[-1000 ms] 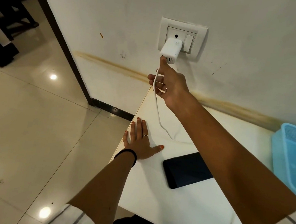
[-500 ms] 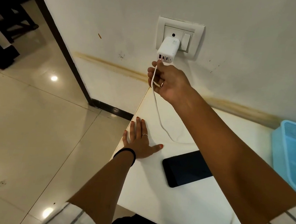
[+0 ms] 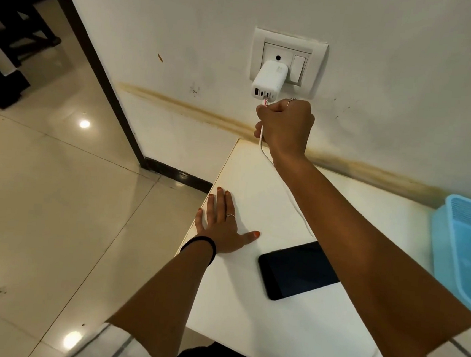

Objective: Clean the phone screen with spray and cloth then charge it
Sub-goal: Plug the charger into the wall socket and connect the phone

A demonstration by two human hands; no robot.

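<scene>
White cable (image 3: 262, 140) plug, pinched in the right hand (image 3: 287, 125), has risen to the charger (image 3: 268, 80) ports at twelve o'clock; insertion seems imminent. Left hand (image 3: 222, 226) stays flat, fingers spread, on the table (image 3: 258, 318), phone (image 3: 297, 270) at its three o'clock, screen dark.

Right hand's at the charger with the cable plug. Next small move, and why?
Probably push the plug up into a port on the underside of the wall charger. The right hand pinches the white cable just below the ports, the tip near one but seemingly not seated. The phone lies on the table, left hand flat beside it.
</scene>
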